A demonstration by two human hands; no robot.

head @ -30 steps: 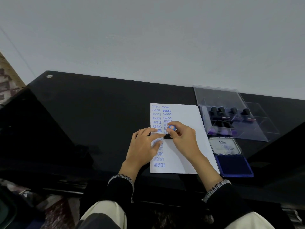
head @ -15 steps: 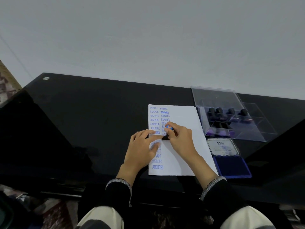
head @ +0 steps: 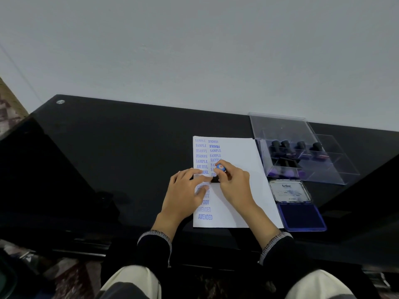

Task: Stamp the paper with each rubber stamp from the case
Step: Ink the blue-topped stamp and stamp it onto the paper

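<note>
A white paper (head: 239,156) lies on the black table, with two columns of blue stamped words down its left side. My right hand (head: 234,184) pinches a black rubber stamp (head: 218,173) with a blue top label, its base down on the paper in the second column. My left hand (head: 185,190) rests flat on the paper's left part, fingers straight and reaching toward the stamp. The clear plastic case (head: 323,169) stands to the right with several black stamps inside and its lid propped up.
An open blue ink pad (head: 301,215) lies right of the paper, below the case, its lid showing a white label. The glossy black table (head: 108,158) extends far to the left. A white wall stands behind it. My knees show at the bottom.
The hands and stamp stay at nearly the same spot on the paper; the stamp stays pressed down in the second column. The camera shifted slightly.
</note>
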